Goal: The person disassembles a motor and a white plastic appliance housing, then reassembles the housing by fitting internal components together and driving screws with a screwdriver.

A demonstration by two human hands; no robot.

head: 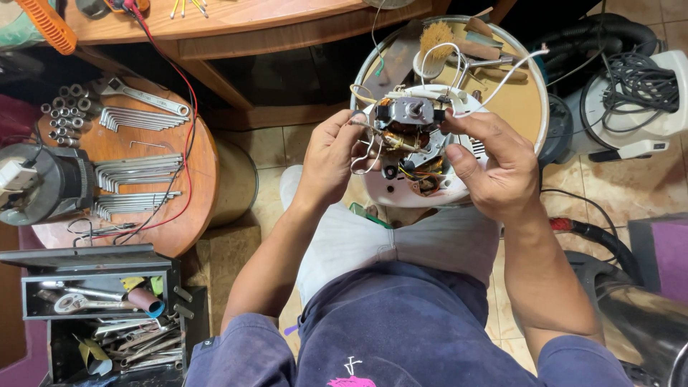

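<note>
I see my left hand and right hand clamped on the opened white plastic motor housing; copper-wound motor exposed, loose white wires unconnected, reassembly outstanding.

Place: my small repair workshop, tiled floor. Evidence: rows of hex keys and sockets laid out on my round wooden table; a wrench; an open toolbox crammed with hand tools; red test leads; a brush; loose coiled cables.
</note>
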